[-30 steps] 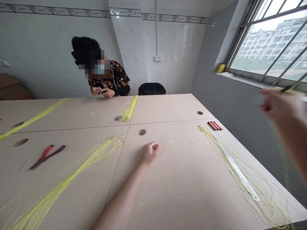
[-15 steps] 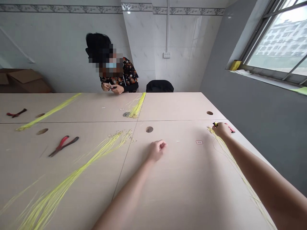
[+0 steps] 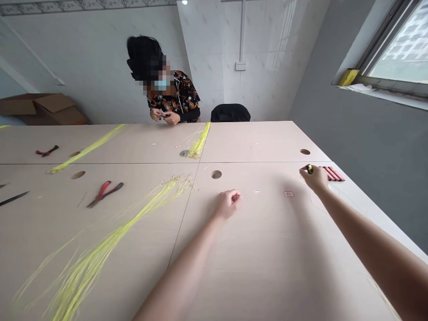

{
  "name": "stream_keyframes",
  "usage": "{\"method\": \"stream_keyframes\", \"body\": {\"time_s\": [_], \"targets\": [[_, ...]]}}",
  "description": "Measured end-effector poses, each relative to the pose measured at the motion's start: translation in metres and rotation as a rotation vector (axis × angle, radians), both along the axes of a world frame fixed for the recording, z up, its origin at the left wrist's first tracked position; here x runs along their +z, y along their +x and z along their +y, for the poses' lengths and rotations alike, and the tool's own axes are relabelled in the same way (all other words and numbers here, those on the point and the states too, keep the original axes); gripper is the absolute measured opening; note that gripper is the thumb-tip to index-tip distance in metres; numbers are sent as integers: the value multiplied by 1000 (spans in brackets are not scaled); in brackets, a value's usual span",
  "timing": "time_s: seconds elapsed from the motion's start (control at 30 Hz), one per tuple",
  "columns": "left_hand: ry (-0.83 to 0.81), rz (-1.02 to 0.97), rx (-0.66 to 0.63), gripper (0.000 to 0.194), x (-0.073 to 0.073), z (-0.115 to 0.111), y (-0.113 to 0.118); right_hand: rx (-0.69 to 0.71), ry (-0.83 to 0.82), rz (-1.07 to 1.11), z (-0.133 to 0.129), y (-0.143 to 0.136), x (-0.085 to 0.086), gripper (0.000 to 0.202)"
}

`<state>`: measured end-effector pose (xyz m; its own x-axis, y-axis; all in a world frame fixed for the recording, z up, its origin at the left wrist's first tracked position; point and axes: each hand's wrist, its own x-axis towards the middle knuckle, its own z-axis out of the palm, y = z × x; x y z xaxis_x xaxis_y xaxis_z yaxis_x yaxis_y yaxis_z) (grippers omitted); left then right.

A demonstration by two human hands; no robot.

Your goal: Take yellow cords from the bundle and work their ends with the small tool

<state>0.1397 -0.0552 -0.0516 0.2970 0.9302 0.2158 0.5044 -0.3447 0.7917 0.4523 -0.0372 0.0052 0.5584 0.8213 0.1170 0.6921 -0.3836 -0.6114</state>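
My left hand [image 3: 229,203] rests near the middle of the table with its fingers curled together; whatever they hold, if anything, is too small to make out. At the right, my right hand [image 3: 314,177] grips a small black and yellow object [image 3: 309,169] between thumb and fingers. Just beyond that hand lie several red sticks [image 3: 332,174] with dark ends, side by side. A small red-outlined label [image 3: 289,194] is on the table between my hands. To the left, a long bundle of yellow strands [image 3: 133,220] runs toward the near edge.
Red-handled pliers [image 3: 104,194] lie left of the strands, a second pair [image 3: 47,151] farther back. Two more yellow bundles [image 3: 199,141] [image 3: 90,148] are across the table. Round holes [image 3: 216,174] pierce the tabletop. A masked person [image 3: 172,96] stands opposite, hands together.
The view has shifted, showing more of the left side. My right hand has lifted the black and yellow object off to the side of the strands, and the red sticks are more exposed.
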Motion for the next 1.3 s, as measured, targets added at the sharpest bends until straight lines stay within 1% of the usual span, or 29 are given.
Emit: {"method": "stream_keyframes", "body": {"time_s": [0.07, 0.1, 0.13, 0.2, 0.23, 0.3, 0.33, 0.43, 0.5, 0.53, 0.67, 0.77, 0.87, 0.97, 1.03, 1.07, 1.1, 1.17, 1.2, 1.23, 1.3], "targets": [[-4, 0, -1, 18, 1, 0, 0, 151, 117, 254, -4, -29, -3, 8], [-4, -1, 0, 18, 1, 0, 1, 224, 171, 416, -6, -46, -6, 11], [-3, -3, 1, 19, 1, 0, 1, 279, 223, 599, -7, -61, -11, 15], [6, -10, 7, 18, 1, -1, 1, 341, 322, 964, -9, -88, -23, 20], [11, -15, 12, 18, 1, -1, 1, 393, 322, 1110, -9, -98, -30, 21], [23, -20, 20, 17, 1, -2, 1, 462, 311, 1273, -8, -107, -40, 21], [28, -19, 21, 17, 0, -2, 0, 464, 316, 1332, -8, -108, -44, 21], [40, 0, 20, 18, 1, -4, 0, 366, 394, 1478, -5, -99, -48, 18], [56, 26, 27, 18, 2, -5, 1, 334, 420, 1503, -3, -93, -49, 17], [69, 43, 36, 18, 3, -6, 1, 353, 411, 1484, -2, -92, -49, 16], [137, 154, 86, 18, 6, -10, 1, 528, 277, 1318, -1, -97, -52, 16], [132, 206, 159, 16, 11, -13, -5, 578, 242, 1259, -2, -99, -54, 17], [49, 185, 320, 13, 23, -9, -21, 575, 273, 1262, -1, -98, -55, 16], [-72, 204, 504, 14, 37, 0, -46, 584, 267, 1246, -1, -97, -54, 17], [-147, 254, 549, 16, 43, 5, -65, 596, 261, 1234, -1, -97, -53, 17], [-151, 312, 564, 17, 43, 5, -75, 601, 258, 1227, -1, -97, -53, 18], [-110, 388, 590, 18, 41, 5, -84, 604, 253, 1218, -2, -98, -53, 18], [35, 530, 607, 20, 33, 0, -100, 608, 237, 1186, -2, -99, -53, 19], [77, 568, 609, 21, 28, -2, -106, 610, 229, 1165, -2, -99, -54, 19], [86, 589, 609, 22, 23, -5, -110, 614, 222, 1141, -2, -99, -54, 19], [37, 581, 609, 26, 16, -9, -114, 626, 217, 1094, -2, -100, -55, 18]]}}
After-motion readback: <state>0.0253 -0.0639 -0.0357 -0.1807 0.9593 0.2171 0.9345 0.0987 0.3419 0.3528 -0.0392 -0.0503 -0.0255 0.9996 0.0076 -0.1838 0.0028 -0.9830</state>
